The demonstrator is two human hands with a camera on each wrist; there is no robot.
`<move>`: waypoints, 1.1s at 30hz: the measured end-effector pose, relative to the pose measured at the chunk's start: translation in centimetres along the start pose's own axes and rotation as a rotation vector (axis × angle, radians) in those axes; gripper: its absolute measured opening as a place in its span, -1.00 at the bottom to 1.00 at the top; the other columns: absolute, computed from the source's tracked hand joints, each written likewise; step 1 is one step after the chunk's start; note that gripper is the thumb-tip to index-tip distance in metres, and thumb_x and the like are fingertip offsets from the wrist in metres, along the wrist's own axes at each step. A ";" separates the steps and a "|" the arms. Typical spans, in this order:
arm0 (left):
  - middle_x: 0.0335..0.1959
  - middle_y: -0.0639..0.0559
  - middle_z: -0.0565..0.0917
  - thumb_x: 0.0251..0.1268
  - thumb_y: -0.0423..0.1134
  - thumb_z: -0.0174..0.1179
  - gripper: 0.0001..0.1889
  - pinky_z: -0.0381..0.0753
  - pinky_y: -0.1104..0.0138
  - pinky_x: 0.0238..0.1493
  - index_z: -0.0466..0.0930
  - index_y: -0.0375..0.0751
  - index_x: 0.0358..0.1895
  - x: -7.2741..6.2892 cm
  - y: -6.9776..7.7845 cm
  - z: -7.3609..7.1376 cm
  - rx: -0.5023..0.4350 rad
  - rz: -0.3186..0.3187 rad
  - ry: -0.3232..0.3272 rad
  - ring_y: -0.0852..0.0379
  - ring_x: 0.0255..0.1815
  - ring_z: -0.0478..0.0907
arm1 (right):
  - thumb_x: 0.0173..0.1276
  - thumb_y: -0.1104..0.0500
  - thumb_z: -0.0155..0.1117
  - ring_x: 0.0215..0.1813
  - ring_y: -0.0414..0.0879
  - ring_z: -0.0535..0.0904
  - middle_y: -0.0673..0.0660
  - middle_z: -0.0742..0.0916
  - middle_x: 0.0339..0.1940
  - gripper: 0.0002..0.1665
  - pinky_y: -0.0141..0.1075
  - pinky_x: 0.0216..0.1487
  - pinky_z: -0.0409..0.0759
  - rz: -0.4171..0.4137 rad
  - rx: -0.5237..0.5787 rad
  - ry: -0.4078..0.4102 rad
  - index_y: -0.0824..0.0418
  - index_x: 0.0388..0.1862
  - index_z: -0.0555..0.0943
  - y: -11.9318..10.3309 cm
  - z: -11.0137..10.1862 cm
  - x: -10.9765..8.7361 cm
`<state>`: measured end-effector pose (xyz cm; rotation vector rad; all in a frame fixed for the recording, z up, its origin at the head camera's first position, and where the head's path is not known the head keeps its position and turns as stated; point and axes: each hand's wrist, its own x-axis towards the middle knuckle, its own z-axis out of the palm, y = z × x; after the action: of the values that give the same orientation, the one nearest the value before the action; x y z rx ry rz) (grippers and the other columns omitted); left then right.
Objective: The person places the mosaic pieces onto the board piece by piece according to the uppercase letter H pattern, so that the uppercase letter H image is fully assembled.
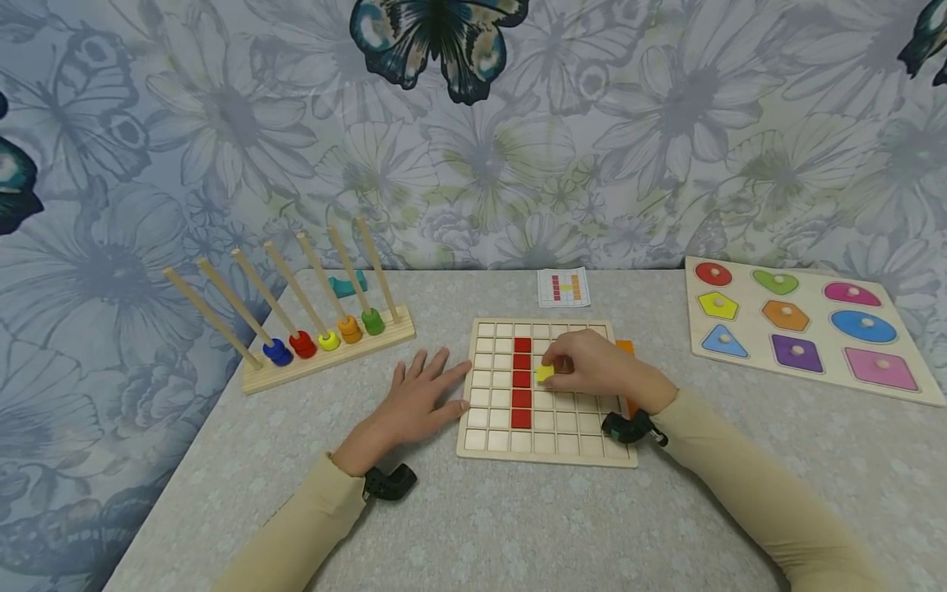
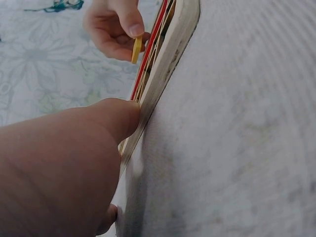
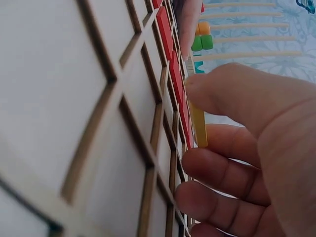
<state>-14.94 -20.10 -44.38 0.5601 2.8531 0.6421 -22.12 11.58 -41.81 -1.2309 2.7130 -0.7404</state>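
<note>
Clock directions run from the centre of the gridded wooden board (image 1: 555,444), with twelve at the wall. In its third column of cells from nine o'clock sit five red tiles (image 1: 521,379). The right hand (image 1: 595,362) pinches a yellow tile (image 1: 545,373) between thumb and fingers, just to the three o'clock side of that red column; whether the tile touches the board cannot be told. The left hand (image 1: 414,403) grasps nothing, its fingers spread, thumb and forefinger against the board's nine o'clock edge. At three, orange pieces (image 1: 625,346) lie partly hidden by the right wrist. At twelve lies a printed card (image 1: 564,288). At two, a puzzle board (image 1: 750,308) holds nine knobbed shapes in its recesses; at ten, a peg stand (image 1: 336,353) carries coloured rings (image 1: 302,344).
</note>
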 end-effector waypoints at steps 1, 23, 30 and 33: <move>0.68 -0.27 0.01 0.55 0.10 0.07 -0.34 -0.28 -0.47 0.49 0.20 0.07 0.62 0.0 0.0 0.0 -0.002 -0.001 0.000 -0.48 0.67 -0.26 | 0.23 0.10 0.54 -0.38 -0.24 0.52 -0.02 0.72 -0.40 -0.76 -0.37 -0.24 0.54 0.002 -0.002 -0.003 0.21 -0.19 0.77 0.0 0.0 0.1; 0.68 -0.28 0.01 0.56 0.10 0.07 -0.35 -0.27 -0.47 0.49 0.21 0.07 0.62 0.0 0.3 -0.1 0.001 0.001 -0.007 -0.48 0.67 -0.26 | 0.21 0.09 0.53 -0.33 -0.21 0.48 -0.01 0.68 -0.36 -0.74 -0.34 -0.20 0.52 0.057 0.016 -0.053 0.20 -0.19 0.78 -0.7 0.1 0.2; 0.68 -0.28 0.01 0.56 0.09 0.07 -0.34 -0.27 -0.47 0.50 0.21 0.06 0.62 0.0 0.3 -0.3 0.002 -0.002 -0.010 -0.48 0.67 -0.26 | 0.20 0.10 0.54 -0.33 -0.20 0.48 -0.01 0.68 -0.37 -0.75 -0.33 -0.20 0.51 0.063 0.014 -0.053 0.20 -0.20 0.78 -0.6 0.1 0.3; 0.68 -0.28 0.02 0.55 0.09 0.07 -0.35 -0.27 -0.46 0.50 0.21 0.06 0.61 0.0 0.3 -0.2 0.008 -0.003 -0.008 -0.48 0.67 -0.25 | 0.19 0.11 0.54 -0.34 -0.20 0.47 -0.01 0.67 -0.38 -0.77 -0.33 -0.22 0.50 0.053 0.011 -0.050 0.19 -0.22 0.78 -0.6 0.2 0.4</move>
<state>-14.89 -19.98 -44.07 0.5588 2.8494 0.6274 -21.94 10.87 -41.71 -1.1542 2.6863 -0.7079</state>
